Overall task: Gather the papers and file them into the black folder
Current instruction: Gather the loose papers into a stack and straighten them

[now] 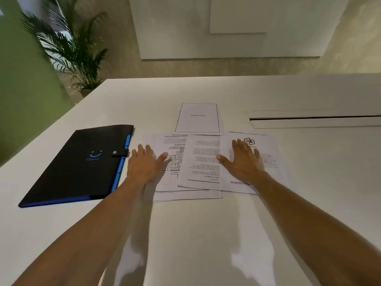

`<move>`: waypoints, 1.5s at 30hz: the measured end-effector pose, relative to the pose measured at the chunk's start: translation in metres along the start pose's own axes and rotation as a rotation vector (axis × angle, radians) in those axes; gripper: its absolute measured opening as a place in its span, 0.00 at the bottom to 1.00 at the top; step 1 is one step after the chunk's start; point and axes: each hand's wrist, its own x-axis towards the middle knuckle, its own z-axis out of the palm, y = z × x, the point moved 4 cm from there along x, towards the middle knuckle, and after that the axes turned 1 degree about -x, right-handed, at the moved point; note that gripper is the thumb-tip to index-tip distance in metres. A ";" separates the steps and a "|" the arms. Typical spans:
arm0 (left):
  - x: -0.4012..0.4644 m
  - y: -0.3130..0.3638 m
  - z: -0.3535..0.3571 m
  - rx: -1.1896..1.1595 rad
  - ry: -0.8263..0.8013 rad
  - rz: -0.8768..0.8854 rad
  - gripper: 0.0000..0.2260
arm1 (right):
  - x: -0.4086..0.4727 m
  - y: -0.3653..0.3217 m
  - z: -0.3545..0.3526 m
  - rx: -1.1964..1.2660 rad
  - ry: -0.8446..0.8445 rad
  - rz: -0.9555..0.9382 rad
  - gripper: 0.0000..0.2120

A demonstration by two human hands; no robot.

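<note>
A black folder [82, 164] with blue edging and a snap strap lies closed on the white table at the left. Several printed papers are spread in the middle: a diagram sheet [175, 149], a text sheet [203, 162] overlapping it, a logo sheet [266, 149] at the right, and a bordered title page [198, 118] farther back. My left hand [144, 164] lies flat with straight fingers on the diagram sheet's left edge. With fingers spread, my right hand [242, 159] presses flat on the logo sheet.
The white table [195, 234] has a long cable slot with a raised flap [313, 118] at the back right. A potted palm [76, 48] stands beyond the table's far left corner, next to a green wall.
</note>
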 end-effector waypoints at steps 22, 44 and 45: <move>0.013 0.013 -0.024 -0.290 -0.028 -0.200 0.43 | 0.012 -0.030 -0.008 0.028 -0.152 0.083 0.24; 0.002 -0.004 -0.019 -1.176 -0.032 -0.091 0.24 | 0.018 -0.054 -0.034 -0.147 -0.220 -0.101 0.20; 0.003 -0.005 -0.017 -1.183 -0.045 -0.104 0.20 | 0.017 -0.054 -0.036 -0.176 -0.225 -0.095 0.16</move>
